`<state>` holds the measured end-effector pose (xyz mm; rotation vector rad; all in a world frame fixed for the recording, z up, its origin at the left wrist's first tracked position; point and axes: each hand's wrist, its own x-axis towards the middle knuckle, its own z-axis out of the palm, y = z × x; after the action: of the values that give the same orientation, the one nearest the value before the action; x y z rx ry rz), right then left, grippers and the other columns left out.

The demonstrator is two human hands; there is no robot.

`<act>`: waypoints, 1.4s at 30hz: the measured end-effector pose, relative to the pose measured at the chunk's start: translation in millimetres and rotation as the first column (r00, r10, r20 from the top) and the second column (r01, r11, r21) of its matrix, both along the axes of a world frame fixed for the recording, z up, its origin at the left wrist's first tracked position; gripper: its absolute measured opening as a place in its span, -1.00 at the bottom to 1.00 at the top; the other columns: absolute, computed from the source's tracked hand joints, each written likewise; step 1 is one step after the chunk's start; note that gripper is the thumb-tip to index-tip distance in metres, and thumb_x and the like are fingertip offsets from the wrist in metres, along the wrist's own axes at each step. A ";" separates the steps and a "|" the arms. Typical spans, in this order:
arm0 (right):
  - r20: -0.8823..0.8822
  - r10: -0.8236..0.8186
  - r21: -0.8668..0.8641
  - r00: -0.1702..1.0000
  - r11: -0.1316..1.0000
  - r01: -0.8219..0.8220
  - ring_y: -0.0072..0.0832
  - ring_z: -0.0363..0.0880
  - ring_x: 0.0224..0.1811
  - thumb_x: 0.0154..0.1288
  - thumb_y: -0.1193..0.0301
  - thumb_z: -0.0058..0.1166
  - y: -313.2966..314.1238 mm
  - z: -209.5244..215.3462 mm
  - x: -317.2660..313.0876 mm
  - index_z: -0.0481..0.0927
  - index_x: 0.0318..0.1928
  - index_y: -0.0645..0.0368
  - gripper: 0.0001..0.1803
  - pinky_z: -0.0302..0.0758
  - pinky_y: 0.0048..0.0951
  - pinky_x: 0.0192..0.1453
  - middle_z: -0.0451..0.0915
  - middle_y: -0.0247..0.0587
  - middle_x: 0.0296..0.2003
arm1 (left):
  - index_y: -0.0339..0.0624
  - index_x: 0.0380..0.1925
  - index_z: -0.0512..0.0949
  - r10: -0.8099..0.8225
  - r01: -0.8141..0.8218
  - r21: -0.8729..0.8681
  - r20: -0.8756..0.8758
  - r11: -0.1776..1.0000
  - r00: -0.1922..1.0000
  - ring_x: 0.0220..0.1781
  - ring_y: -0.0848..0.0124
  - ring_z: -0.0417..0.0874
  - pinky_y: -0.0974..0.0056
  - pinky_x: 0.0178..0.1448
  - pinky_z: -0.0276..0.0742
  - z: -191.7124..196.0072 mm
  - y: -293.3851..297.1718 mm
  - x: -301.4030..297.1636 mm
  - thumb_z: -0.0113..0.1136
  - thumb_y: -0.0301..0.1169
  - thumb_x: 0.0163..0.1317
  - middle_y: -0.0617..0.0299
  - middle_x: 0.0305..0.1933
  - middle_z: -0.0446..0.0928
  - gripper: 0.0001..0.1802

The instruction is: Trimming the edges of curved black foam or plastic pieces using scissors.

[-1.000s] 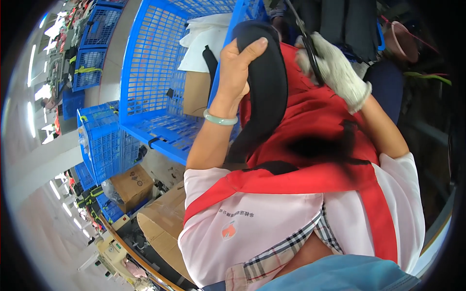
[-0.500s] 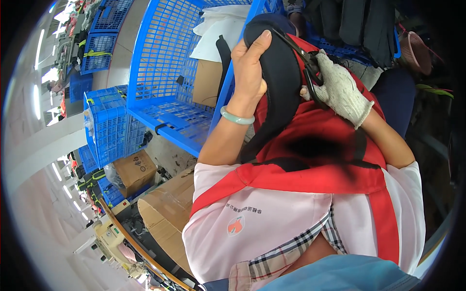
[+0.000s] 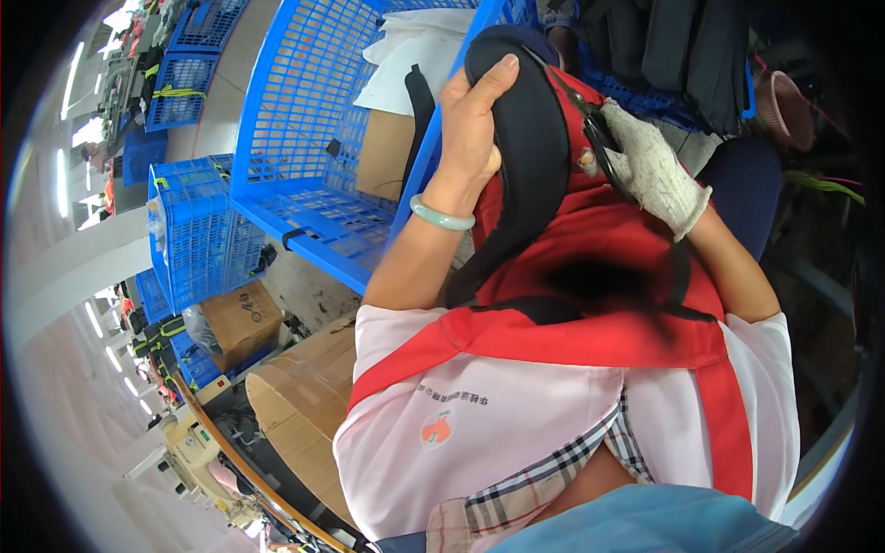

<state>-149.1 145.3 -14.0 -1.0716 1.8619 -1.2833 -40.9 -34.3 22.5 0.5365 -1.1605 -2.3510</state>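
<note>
Head cam: I've got a blk curved padded strip [image 3: 537, 152] up over the wearer's lap, running from upper ctr down twd the waist. L hand [image 3: 472, 124] grips it nr the top end, thumb on the face. R hand [image 3: 650, 170], in a white knit glove, is closed on scissors [image 3: 597, 138], blades pointing up-L along the strip's R edge nr the top; can't tell from here if they touch it. Red apron [image 3: 599, 221] behind/below. Just L, a blue crate [image 3: 295, 101] w/ white sheets [image 3: 415, 78] & cardboard [image 3: 383, 152] inside. Upper R: blk pads [image 3: 678, 46], pink basket [image 3: 788, 111] beside. Farther lower L, a cardboard box [image 3: 242, 323].
</note>
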 end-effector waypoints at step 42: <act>0.067 0.145 0.313 0.987 0.936 -0.159 -0.65 0.41 -0.48 0.25 0.24 0.17 47.3 60.0 -41.2 0.46 -0.18 0.36 -0.61 0.42 -0.54 -0.37 0.46 -0.23 -0.53 | -0.28 -0.19 0.58 -0.367 0.378 -0.178 0.093 0.908 0.926 -0.26 0.49 0.65 0.42 -0.14 0.60 -1.7 18.8 -3.4 0.29 -0.44 0.18 0.24 -0.27 0.63 -0.78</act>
<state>-190.2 192.5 45.9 -0.9829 1.8362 -0.8744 -44.3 -15.5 20.8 0.3376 -1.6215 -2.5057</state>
